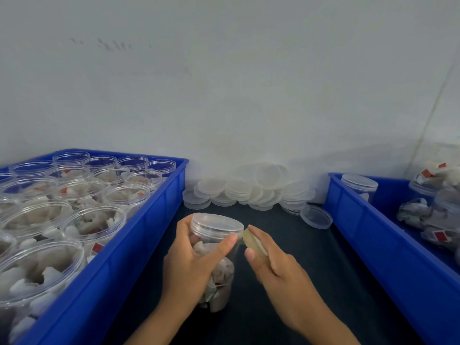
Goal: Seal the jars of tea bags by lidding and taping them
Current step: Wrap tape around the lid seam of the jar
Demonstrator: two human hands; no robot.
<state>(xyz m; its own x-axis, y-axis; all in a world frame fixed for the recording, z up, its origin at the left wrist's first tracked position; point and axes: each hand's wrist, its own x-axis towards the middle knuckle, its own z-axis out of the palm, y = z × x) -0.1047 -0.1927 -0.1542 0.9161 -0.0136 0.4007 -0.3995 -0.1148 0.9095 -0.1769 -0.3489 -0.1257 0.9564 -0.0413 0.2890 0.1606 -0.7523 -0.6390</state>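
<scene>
Left blue crate (139, 250): open jars (94, 222) of tea bags, no lids. Centre, over dark table (311, 270): left hand (191, 260) wraps around lidded jar (216, 245), thumb laid just under lid (217, 225). Right hand (271, 262) pinches tape roll (254, 242) beside the jar's rim. Loose lids (249, 190) heaped against wall. Right blue crate (388, 245): one lidded jar (359, 186).

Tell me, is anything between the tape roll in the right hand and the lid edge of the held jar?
Nothing visible. The tape roll, held by the right hand, sits right beside the lid of the jar that the left hand grips.
</scene>
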